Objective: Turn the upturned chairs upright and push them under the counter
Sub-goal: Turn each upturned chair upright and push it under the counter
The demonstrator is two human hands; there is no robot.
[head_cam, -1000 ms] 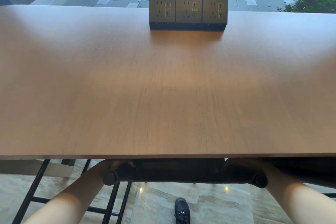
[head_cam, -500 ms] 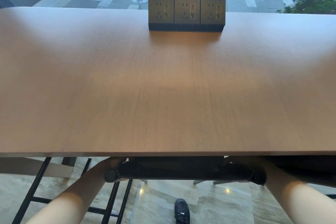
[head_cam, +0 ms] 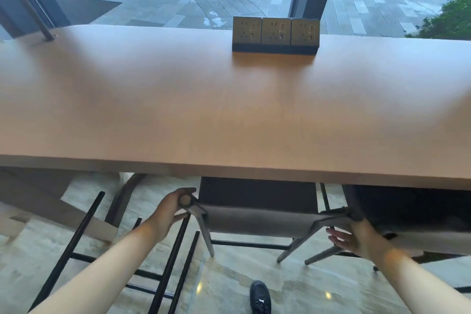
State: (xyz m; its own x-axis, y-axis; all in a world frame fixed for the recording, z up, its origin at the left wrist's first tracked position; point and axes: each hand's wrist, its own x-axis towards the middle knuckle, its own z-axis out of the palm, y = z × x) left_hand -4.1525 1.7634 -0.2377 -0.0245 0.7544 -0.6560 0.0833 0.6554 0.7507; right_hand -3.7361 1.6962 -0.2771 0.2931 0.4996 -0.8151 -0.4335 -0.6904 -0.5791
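A grey chair [head_cam: 257, 222] stands upright on its legs, with its seat tucked beneath the front edge of the long wooden counter [head_cam: 229, 115]. Its backrest faces me just below the counter edge. My left hand [head_cam: 169, 211] grips the round left end of the backrest's top rail, thumb over the end cap. My right hand [head_cam: 356, 239] rests against the right end of the backrest with straight fingers pointing left.
A second dark chair [head_cam: 413, 209] sits under the counter immediately to the right, touching or nearly touching the first. Black metal bars [head_cam: 175, 257] stand at the lower left. A socket block [head_cam: 275, 34] rests on the counter's far edge. My shoe [head_cam: 260, 297] is on the stone floor.
My view has pulled back and up, so more of the chair shows. My right hand has loosened from gripping the rail end to flat fingers. My left hand still holds the left end.
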